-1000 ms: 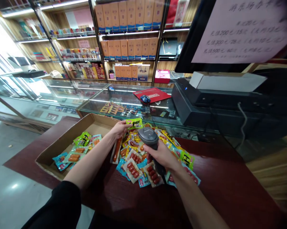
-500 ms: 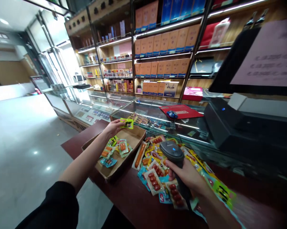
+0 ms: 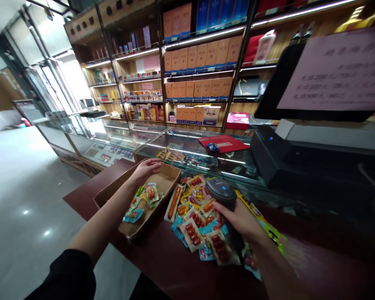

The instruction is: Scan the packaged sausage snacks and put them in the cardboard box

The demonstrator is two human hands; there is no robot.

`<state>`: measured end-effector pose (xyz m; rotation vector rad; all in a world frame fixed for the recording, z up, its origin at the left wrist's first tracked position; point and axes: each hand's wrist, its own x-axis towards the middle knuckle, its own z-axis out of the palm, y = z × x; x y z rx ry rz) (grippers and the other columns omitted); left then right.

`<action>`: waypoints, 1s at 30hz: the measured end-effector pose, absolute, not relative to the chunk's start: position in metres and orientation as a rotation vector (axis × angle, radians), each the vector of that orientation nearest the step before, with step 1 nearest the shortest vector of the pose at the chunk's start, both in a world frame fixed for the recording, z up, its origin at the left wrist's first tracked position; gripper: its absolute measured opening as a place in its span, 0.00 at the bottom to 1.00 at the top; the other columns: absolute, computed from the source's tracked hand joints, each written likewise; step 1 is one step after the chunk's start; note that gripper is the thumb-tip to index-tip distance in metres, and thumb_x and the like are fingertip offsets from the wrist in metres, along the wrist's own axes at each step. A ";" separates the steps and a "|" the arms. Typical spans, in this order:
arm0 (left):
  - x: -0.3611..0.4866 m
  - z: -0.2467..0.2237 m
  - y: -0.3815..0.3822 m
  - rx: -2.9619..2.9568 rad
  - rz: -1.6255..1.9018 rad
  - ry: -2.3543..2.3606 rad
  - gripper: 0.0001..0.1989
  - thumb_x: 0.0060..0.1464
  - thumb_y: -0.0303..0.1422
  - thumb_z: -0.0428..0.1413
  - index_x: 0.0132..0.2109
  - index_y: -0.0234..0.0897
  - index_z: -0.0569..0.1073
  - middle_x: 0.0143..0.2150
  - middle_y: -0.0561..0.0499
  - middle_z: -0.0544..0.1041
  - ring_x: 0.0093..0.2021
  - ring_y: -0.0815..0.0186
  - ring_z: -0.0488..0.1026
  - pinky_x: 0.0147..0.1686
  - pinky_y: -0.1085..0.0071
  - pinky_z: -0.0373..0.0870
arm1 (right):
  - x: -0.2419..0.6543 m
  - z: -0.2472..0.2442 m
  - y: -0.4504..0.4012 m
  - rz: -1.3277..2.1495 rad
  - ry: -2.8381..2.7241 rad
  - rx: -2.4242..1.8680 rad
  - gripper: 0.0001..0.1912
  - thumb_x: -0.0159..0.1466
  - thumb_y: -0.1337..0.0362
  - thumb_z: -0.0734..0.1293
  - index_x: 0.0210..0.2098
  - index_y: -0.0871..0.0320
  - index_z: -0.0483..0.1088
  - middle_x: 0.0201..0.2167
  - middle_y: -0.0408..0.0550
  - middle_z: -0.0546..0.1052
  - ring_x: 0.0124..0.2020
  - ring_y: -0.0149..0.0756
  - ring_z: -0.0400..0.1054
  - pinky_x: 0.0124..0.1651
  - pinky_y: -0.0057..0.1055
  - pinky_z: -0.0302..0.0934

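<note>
My left hand (image 3: 148, 168) is over the far part of a cardboard box (image 3: 171, 174), its fingers bent together; no packet shows in them, though their inner side is hidden. Several snack packets (image 3: 152, 194) lie in the box. My right hand (image 3: 237, 216) is wrapped round the handle of a black barcode scanner (image 3: 221, 191) with a small blue light. Under and around the scanner spreads a pile of sausage packets (image 3: 192, 233). A long single sausage packet (image 3: 175, 203) lies between the pile and the box.
Behind the dark red table (image 3: 171, 266) runs a glass display counter (image 3: 156, 141) with a red folder (image 3: 227, 143) on top. A black monitor (image 3: 277, 79) with a pink paper stands at the right. Stocked shelves (image 3: 202, 77) line the back wall.
The yellow-green packet that my left hand held up over the box is no longer visible in its fingers. The camera view has shifted slightly to the right. My right hand still holds the scanner.
</note>
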<state>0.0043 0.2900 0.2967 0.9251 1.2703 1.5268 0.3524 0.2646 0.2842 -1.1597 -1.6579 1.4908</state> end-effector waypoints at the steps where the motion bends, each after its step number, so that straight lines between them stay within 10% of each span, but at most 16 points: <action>1: 0.020 0.293 0.300 0.943 1.495 1.254 0.22 0.37 0.32 0.70 0.42 0.32 0.77 0.36 0.48 0.76 0.37 0.69 0.74 0.41 0.69 0.72 | 0.356 0.285 0.266 1.476 -1.648 -1.156 0.16 0.55 0.50 0.70 0.27 0.57 0.67 0.16 0.43 0.73 0.17 0.36 0.70 0.23 0.32 0.65; 30: 0.134 0.213 0.356 2.228 0.601 1.658 0.09 0.53 0.36 0.57 0.33 0.36 0.79 0.31 0.45 0.77 0.35 0.62 0.73 0.37 0.71 0.63 | 0.377 0.274 0.280 1.454 -1.446 -1.226 0.12 0.56 0.56 0.70 0.29 0.55 0.65 0.15 0.40 0.71 0.16 0.35 0.68 0.22 0.32 0.64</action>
